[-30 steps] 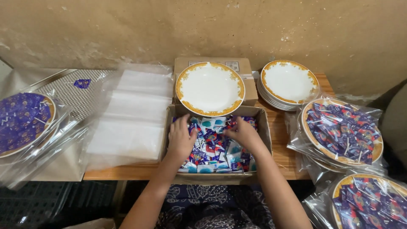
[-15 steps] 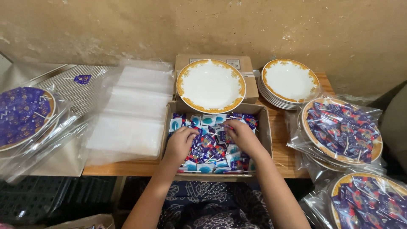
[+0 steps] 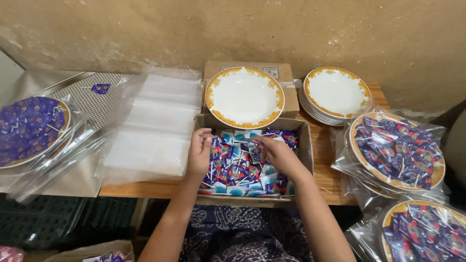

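An open cardboard box [image 3: 305,145] on the table's near edge is full of small wrapped lollipops [image 3: 238,170] in blue, purple and white wrappers. Both my hands are inside it. My left hand [image 3: 200,154] curls its fingers around some lollipops at the box's left side. My right hand [image 3: 274,153] pinches wrapped lollipops near the box's middle. Just behind the box an empty white plate with a gold rim [image 3: 244,97] rests on a second, closed cardboard box [image 3: 290,82].
A stack of empty gold-rimmed plates [image 3: 336,93] stands at the back right. Two bagged plates of lollipops lie on the right [image 3: 395,151] [image 3: 427,235], another on the far left [image 3: 29,130]. A pile of clear plastic bags [image 3: 153,126] lies left of the box.
Both hands have slid from the near part of the box toward its far side and closed on lollipops. The view has shifted slightly.
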